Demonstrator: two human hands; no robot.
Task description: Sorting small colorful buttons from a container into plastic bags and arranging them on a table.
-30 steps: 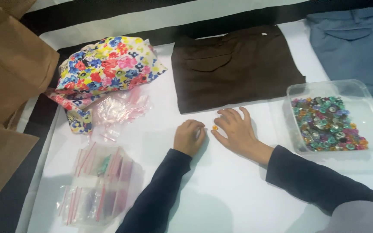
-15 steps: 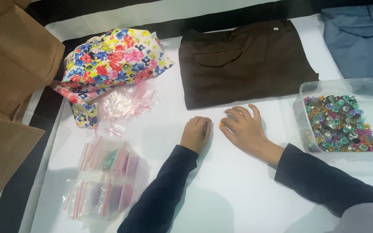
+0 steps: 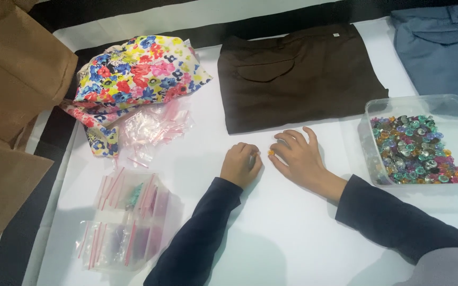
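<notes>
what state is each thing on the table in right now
left hand: curled in a loose fist on the white table
right hand: flat, fingers spread, touching a small orange bead
clear tub: open, holding coloured beads
brown trousers: folded flat
floral cloth: crumpled
zip bags: piled

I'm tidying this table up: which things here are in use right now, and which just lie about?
In use: left hand, right hand, small orange bead, clear tub of beads.
Lying about: brown trousers, floral cloth, zip bags.
</notes>
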